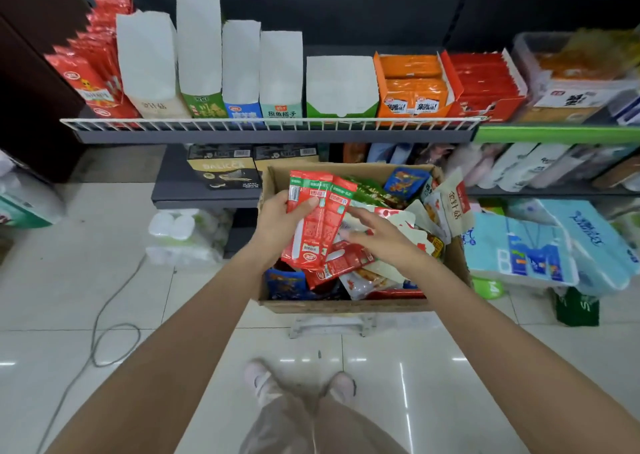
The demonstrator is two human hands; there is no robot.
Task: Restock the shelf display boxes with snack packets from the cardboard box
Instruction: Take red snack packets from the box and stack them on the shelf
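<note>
Red packets (317,218) upright (long axis vertical) in left hand (277,221)

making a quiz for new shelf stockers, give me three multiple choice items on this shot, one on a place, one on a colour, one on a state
1. Where is the cardboard box?
A. on the shelf
B. on the floor below the shelf
C. on a trolley

2. What colour are the packets in the left hand?
A. red
B. blue
C. yellow

3. What state is the green display box in?
A. full
B. sealed
C. empty

Key: 1 B, it stands on the tiles in front of the lower shelf. 2 A, the fanned packets are red. 3 C, only its white inside shows.
</note>
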